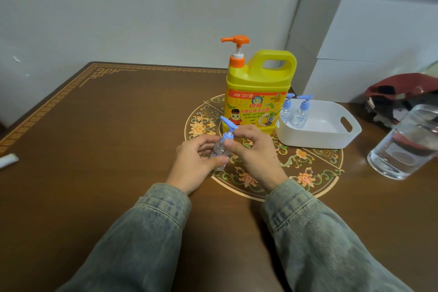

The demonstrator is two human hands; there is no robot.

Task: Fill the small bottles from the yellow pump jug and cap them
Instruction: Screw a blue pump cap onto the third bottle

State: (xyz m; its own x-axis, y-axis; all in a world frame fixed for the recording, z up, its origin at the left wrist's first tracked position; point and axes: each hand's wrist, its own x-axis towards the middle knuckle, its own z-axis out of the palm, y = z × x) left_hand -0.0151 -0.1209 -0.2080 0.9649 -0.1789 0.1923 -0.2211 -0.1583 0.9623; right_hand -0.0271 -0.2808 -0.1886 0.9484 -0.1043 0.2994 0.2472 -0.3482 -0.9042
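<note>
A small clear bottle (220,152) with a blue pump cap (228,128) stands tilted in front of the yellow pump jug (258,92), which has an orange pump head. My left hand (193,166) wraps the bottle's body. My right hand (254,152) pinches the blue cap's collar between thumb and fingers. Two more small bottles with blue pump caps (301,114) stand upright in the white tray (331,140) to the right of the jug.
A clear glass jar (403,144) stands at the right table edge, with a dark red bag (400,92) behind it. A small white tube (8,160) lies at the left edge. The brown table (113,137) meets the wall at the back.
</note>
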